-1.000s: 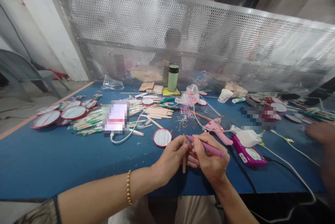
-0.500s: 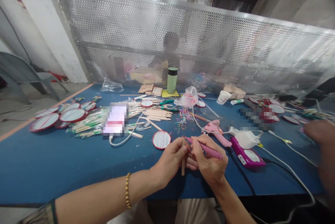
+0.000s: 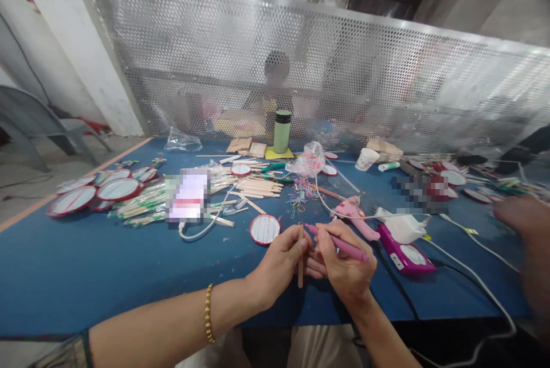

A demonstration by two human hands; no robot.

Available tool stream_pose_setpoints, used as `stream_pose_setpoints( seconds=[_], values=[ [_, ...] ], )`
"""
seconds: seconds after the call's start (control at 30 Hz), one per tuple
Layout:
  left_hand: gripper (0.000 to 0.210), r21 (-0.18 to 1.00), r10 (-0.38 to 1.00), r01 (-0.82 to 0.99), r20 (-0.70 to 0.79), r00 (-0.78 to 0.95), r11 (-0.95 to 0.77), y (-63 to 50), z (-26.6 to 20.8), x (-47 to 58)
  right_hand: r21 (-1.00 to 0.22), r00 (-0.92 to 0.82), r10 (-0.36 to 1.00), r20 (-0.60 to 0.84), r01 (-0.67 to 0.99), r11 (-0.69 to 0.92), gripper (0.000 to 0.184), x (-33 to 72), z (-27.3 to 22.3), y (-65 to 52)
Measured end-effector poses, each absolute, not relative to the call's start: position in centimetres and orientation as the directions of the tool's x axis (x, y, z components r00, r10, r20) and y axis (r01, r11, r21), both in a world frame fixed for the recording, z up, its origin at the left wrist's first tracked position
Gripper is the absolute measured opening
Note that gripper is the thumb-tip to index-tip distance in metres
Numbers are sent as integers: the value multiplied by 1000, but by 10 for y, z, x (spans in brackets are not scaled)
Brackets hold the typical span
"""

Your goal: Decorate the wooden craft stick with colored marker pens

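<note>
My left hand [image 3: 283, 262] grips a wooden craft stick [image 3: 300, 276], which points up and down in front of me. Held like a pen, a pink marker [image 3: 350, 249] is in my right hand [image 3: 350, 270]. Its tip is close to the upper part of the stick; whether the two touch I cannot tell. Just beyond my left hand lies a round white disc with a red rim [image 3: 265, 230]. A pink glue gun [image 3: 356, 216] rests beyond my right hand, near a heap of small coloured loops [image 3: 303, 193].
A phone [image 3: 189, 196] on a white cable lies at left, beside wrapped sticks and more red-rimmed discs [image 3: 120, 189]. A green bottle [image 3: 282, 133] stands before the perforated metal screen [image 3: 206, 58]. At right are a magenta power strip [image 3: 406, 253], cables and another person's blurred hand [image 3: 524, 219].
The marker tip has shifted slightly right, a little away from the stick, along with my right hand. My left hand and the stick stay almost still.
</note>
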State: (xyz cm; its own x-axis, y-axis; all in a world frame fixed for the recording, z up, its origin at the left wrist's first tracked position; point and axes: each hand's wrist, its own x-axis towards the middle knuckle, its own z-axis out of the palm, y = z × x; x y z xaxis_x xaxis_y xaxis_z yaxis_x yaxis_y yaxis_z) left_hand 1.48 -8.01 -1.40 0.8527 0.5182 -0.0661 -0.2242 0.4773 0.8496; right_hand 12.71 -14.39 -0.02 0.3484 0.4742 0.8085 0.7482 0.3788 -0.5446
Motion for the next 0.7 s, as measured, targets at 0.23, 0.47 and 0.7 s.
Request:
stream_pose_setpoints(
  seconds=[0.23,0.47,0.7],
  values=[
    [55,856,508,-223,-53,860,467,-81,-17,16,-521,325,467,822,759,390,17,126,3,-143],
    [54,857,516,-219,-63,854,467,-81,-16,15,-513,319,464,826,766,387,17,128,-1,-143],
    [55,847,516,-227,-64,854,481,-82,-15,16,-519,323,466,824,761,390,17,127,1,-144]
  ],
)
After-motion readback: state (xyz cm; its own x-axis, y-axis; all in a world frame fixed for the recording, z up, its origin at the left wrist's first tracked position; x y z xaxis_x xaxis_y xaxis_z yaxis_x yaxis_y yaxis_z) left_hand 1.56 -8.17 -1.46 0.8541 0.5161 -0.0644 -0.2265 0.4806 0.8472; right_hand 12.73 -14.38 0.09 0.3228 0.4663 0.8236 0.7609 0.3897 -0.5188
